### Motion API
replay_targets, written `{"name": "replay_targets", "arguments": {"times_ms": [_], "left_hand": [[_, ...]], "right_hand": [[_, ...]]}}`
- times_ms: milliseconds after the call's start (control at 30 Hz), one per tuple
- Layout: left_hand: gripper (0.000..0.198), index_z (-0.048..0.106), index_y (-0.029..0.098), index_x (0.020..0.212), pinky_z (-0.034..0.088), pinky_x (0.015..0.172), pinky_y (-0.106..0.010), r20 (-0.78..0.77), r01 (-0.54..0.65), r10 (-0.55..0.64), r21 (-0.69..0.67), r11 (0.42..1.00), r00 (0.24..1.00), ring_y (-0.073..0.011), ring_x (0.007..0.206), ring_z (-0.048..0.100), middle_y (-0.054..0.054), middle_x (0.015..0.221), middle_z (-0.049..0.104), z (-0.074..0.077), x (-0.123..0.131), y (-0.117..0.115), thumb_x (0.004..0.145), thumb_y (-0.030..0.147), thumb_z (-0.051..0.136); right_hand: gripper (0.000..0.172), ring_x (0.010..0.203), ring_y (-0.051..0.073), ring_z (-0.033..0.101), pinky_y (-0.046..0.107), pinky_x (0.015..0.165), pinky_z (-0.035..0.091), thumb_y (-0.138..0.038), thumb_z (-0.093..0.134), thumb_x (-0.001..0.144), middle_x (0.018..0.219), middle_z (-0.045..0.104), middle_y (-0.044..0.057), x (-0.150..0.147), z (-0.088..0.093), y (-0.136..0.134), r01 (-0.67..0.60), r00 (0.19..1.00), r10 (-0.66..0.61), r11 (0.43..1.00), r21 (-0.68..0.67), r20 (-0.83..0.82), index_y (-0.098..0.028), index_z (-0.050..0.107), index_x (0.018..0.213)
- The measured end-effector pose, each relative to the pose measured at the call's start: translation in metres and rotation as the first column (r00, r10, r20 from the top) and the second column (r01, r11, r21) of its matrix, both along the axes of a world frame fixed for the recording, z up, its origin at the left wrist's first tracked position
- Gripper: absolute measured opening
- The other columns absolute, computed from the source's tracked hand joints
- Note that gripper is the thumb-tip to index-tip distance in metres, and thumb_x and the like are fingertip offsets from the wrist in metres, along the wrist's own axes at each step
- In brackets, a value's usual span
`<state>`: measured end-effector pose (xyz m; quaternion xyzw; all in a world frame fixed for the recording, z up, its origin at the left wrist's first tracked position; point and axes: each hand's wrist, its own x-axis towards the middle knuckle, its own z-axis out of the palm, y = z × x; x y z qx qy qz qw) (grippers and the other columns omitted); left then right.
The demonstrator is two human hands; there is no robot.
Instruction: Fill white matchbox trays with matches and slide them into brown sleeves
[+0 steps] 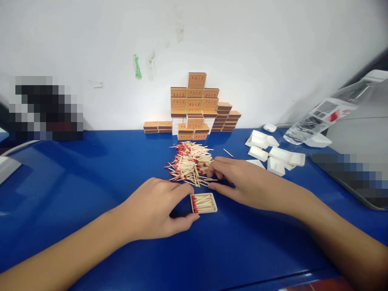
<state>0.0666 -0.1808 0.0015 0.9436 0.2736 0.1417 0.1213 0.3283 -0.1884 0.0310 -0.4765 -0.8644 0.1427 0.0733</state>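
My left hand (163,208) grips a small white matchbox tray (216,205) at its left end, thumb at the near side and index finger at the far side. Inside the tray lies a layer of matches (203,203), red heads to the left. Just beyond it is a loose heap of red-tipped matches (194,159). At the heap's right edge my right hand (233,180) has thumb and fingertips closing around a few match sticks; how many is hidden.
Stacked matchboxes (194,104) stand against the white wall behind the heap. Several white trays (285,155) lie at the right, with a single match (228,153) nearby. A tilted plastic bottle (327,111) and a dark blurred object (348,178) are farther right, on the blue table (145,266).
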Motion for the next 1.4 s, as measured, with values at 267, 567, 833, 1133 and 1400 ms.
{"name": "replay_targets", "arguments": {"times_ms": [267, 567, 833, 1133, 1400], "left_hand": [[0.027, 0.067, 0.021, 0.107, 0.035, 0.055, -0.027, -0.008, -0.011, 0.011, 0.013, 1.000, 1.000, -0.0147, 0.054, 0.057, 0.004, 0.065, 0.063, -0.001, 0.000, 0.001, 0.092, 0.044, 0.067], [0.028, 0.068, 0.021, 0.108, 0.036, 0.054, -0.028, 0.001, -0.019, 0.019, 0.026, 0.999, 1.000, -0.0150, 0.054, 0.057, 0.005, 0.065, 0.062, -0.004, -0.001, 0.003, 0.092, 0.045, 0.067], [0.029, 0.069, 0.021, 0.107, 0.037, 0.054, -0.029, -0.004, -0.019, 0.019, 0.019, 1.000, 1.000, -0.0155, 0.055, 0.058, 0.005, 0.066, 0.063, -0.002, 0.000, 0.001, 0.092, 0.045, 0.067], [0.029, 0.068, 0.021, 0.108, 0.037, 0.054, -0.028, -0.007, -0.015, 0.016, 0.025, 1.000, 1.000, -0.0152, 0.054, 0.058, 0.004, 0.066, 0.064, -0.003, 0.000, 0.002, 0.093, 0.045, 0.066], [0.028, 0.068, 0.019, 0.106, 0.036, 0.054, -0.028, 0.002, -0.046, 0.046, 0.048, 0.998, 0.999, -0.0147, 0.053, 0.057, 0.004, 0.064, 0.061, -0.003, -0.001, 0.003, 0.093, 0.044, 0.066]], "right_hand": [[0.015, 0.078, 0.018, 0.057, 0.032, 0.071, 0.039, -0.029, 0.051, 0.104, 0.093, 0.063, 0.004, 0.007, 0.000, 0.006, -0.015, 1.000, 0.015, 1.000, -0.010, -0.004, -0.021, 0.057, 0.093], [0.022, 0.076, 0.018, 0.056, 0.032, 0.068, 0.040, -0.033, 0.047, 0.106, 0.094, 0.063, 0.005, 0.014, -0.003, 0.005, 0.016, 0.998, -0.012, 0.998, -0.061, 0.063, -0.021, 0.055, 0.090], [0.021, 0.076, 0.018, 0.056, 0.033, 0.069, 0.040, -0.031, 0.046, 0.107, 0.095, 0.063, 0.005, 0.012, -0.002, 0.004, 0.006, 0.999, -0.006, 1.000, 0.006, 0.043, -0.021, 0.055, 0.091], [0.017, 0.085, 0.020, 0.059, 0.033, 0.072, 0.043, -0.029, 0.048, 0.107, 0.102, 0.064, 0.007, -0.004, -0.005, 0.006, 0.000, 1.000, 0.000, 0.999, -0.035, 0.006, -0.020, 0.058, 0.096], [0.021, 0.079, 0.019, 0.059, 0.033, 0.071, 0.042, -0.028, 0.044, 0.109, 0.102, 0.063, 0.008, 0.004, -0.002, 0.007, 0.075, 0.991, -0.067, 0.995, -0.062, 0.114, -0.019, 0.056, 0.094]]}}
